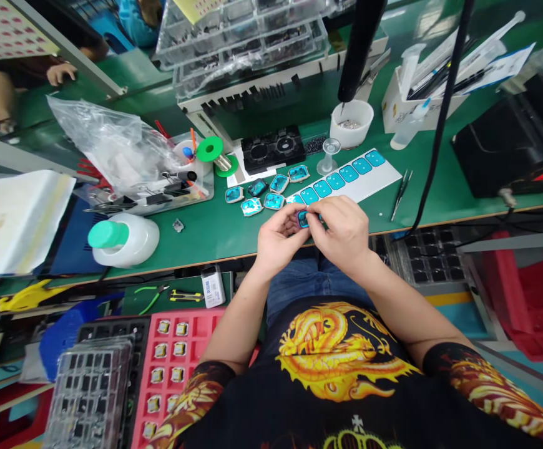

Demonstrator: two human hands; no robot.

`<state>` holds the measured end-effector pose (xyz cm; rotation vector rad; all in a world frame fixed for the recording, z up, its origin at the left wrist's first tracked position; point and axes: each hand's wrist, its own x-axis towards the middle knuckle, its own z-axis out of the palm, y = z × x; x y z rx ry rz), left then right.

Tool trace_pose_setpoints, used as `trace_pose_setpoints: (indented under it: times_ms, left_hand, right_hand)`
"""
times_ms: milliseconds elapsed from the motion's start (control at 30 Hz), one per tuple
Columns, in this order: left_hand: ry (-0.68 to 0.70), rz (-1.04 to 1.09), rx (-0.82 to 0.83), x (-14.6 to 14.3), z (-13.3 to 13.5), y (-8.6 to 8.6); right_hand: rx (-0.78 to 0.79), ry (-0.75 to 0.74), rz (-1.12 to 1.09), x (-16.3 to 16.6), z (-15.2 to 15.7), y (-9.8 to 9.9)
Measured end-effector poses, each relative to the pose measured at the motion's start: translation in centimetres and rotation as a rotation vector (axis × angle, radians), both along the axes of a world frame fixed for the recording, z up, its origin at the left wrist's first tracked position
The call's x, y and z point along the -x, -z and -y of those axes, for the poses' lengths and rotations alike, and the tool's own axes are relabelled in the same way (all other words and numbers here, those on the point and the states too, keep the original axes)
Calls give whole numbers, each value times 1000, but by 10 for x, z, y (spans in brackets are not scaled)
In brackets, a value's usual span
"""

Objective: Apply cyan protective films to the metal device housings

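My left hand (278, 240) and my right hand (341, 231) meet at the near edge of the green bench, both pinched on one small blue-faced part (303, 218). Just beyond them lies a white strip (379, 174) carrying a row of blue stickers (341, 178). Left of the strip, several loose blue-faced parts (264, 193) lie on the mat. A black fixture (274, 148) sits behind them.
A white bottle with a green cap (124, 240) lies at left beside a plastic bag (112, 146) and a tool tray. A white cup (352, 121), tweezers (401, 193) and a black box (510, 146) stand right. A pink tray (173, 362) of parts sits below the bench. Another person's hand (60, 73) shows far left.
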<state>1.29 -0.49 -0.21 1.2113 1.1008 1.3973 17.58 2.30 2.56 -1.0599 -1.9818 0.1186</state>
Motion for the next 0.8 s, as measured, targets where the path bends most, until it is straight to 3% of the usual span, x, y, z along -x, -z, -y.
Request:
trace_pose_setpoints:
  times_ms: [800]
  left_hand:
    - [34, 134, 38, 2, -2, 1]
  right_hand:
    - [-26, 15, -114, -4, 0, 10]
